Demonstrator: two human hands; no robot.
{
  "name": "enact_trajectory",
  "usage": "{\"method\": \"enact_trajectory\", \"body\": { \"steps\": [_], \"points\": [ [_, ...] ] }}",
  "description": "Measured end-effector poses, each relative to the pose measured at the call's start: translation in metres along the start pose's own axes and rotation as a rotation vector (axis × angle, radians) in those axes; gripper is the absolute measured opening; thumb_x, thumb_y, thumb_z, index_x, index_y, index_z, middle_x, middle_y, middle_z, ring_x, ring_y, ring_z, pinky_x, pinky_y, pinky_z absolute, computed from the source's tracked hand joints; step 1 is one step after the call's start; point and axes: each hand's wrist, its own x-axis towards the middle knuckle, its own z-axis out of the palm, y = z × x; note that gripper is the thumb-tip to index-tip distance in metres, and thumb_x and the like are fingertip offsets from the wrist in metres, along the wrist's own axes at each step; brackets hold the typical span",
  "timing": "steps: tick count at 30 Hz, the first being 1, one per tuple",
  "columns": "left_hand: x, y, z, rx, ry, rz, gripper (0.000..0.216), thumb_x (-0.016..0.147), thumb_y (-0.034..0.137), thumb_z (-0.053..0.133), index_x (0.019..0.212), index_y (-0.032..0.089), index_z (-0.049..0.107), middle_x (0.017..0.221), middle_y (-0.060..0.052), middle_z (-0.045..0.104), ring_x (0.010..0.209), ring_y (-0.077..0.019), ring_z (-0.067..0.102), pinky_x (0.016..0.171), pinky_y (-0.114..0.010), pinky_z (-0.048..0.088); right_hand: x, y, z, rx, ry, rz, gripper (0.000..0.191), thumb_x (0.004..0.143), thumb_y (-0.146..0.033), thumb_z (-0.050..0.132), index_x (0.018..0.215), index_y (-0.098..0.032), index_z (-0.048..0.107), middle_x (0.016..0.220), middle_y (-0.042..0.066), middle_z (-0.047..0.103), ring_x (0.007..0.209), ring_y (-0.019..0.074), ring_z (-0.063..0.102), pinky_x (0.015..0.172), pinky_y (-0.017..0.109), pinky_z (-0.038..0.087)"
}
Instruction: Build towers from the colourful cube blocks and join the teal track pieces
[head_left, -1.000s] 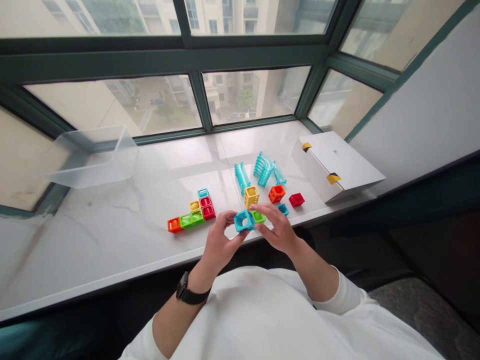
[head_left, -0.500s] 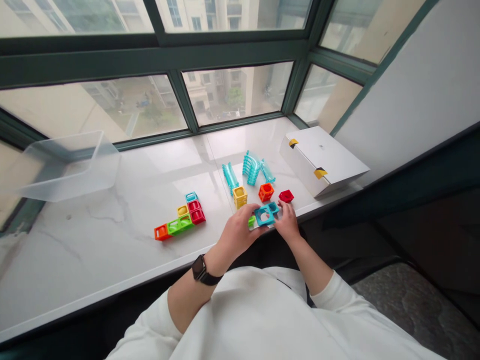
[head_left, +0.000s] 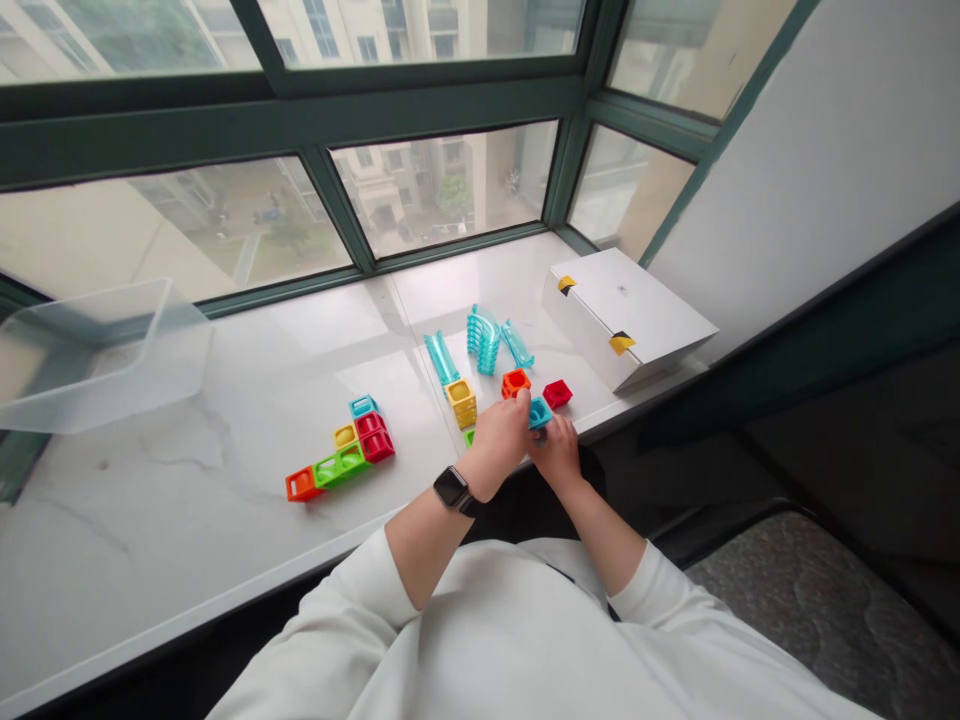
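Observation:
A small blue cube block shows between my two hands near the front edge of the sill. My right hand is closed on it from the right. My left hand, with a watch on its wrist, is closed against the block's left side and covers the larger blue square part. Just beyond my left fingertips sits an orange block. A red block lies past my right hand. Left of my left hand stand a yellow block and a partly covered green block.
Blue translucent track pieces lie behind the blocks. A joined row of coloured blocks rests to the left. A clear plastic bin stands at far left, a white box at right by the wall. Windows run behind the sill.
My left hand has turned and moved over the blue piece, hiding its larger square part. Its fingertips are now near the orange block. The view has shifted slightly right.

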Motion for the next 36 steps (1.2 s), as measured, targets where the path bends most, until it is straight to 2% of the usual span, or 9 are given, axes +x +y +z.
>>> {"method": "enact_trajectory", "body": {
  "steps": [3, 6, 14, 27, 36],
  "points": [
    [0.006, 0.001, 0.007, 0.032, 0.008, -0.006, 0.053, 0.093, 0.032, 0.078, 0.136, 0.019, 0.051, 0.112, -0.015, 0.077, 0.107, -0.0309, 0.075, 0.086, -0.036, 0.054, 0.0, -0.001, -0.003, 0.006, 0.009, -0.011, 0.008, 0.087, -0.028, 0.06, 0.092, -0.022, 0.061, 0.09, 0.01, 0.066, 0.096, 0.0312, 0.06, 0.094, 0.047, 0.052],
    [0.009, 0.0, 0.012, 0.039, 0.025, -0.003, 0.052, 0.094, 0.03, 0.076, 0.137, 0.019, 0.05, 0.11, -0.015, 0.077, 0.105, -0.0305, 0.075, 0.084, -0.036, 0.054, 0.001, -0.002, -0.006, 0.016, 0.01, -0.009, 0.006, 0.088, -0.028, 0.06, 0.091, -0.023, 0.059, 0.088, 0.009, 0.064, 0.094, 0.0305, 0.059, 0.092, 0.046, 0.052],
    [0.012, -0.001, 0.016, 0.039, -0.027, -0.049, 0.047, 0.091, 0.029, 0.078, 0.129, 0.018, 0.054, 0.111, -0.016, 0.077, 0.107, -0.0312, 0.075, 0.088, -0.038, 0.054, 0.0, -0.002, -0.006, 0.023, 0.006, 0.003, 0.01, 0.085, -0.027, 0.062, 0.094, -0.023, 0.059, 0.092, 0.009, 0.064, 0.097, 0.031, 0.059, 0.094, 0.047, 0.052],
    [0.018, -0.008, 0.027, 0.004, 0.003, -0.002, 0.052, 0.091, 0.025, 0.075, 0.137, 0.019, 0.05, 0.112, -0.014, 0.077, 0.105, -0.0291, 0.075, 0.085, -0.035, 0.055, 0.0, 0.001, -0.005, 0.04, 0.014, -0.009, 0.012, 0.086, -0.03, 0.063, 0.095, -0.021, 0.063, 0.092, 0.01, 0.066, 0.095, 0.0308, 0.06, 0.091, 0.045, 0.052],
    [0.019, -0.007, 0.025, -0.014, -0.005, -0.006, 0.055, 0.093, 0.025, 0.075, 0.141, 0.019, 0.048, 0.112, -0.014, 0.076, 0.106, -0.0291, 0.075, 0.086, -0.036, 0.056, 0.0, 0.002, -0.005, 0.039, 0.014, -0.015, 0.007, 0.088, -0.029, 0.061, 0.09, -0.022, 0.062, 0.09, 0.009, 0.066, 0.093, 0.0295, 0.061, 0.09, 0.044, 0.052]
  ]
}}
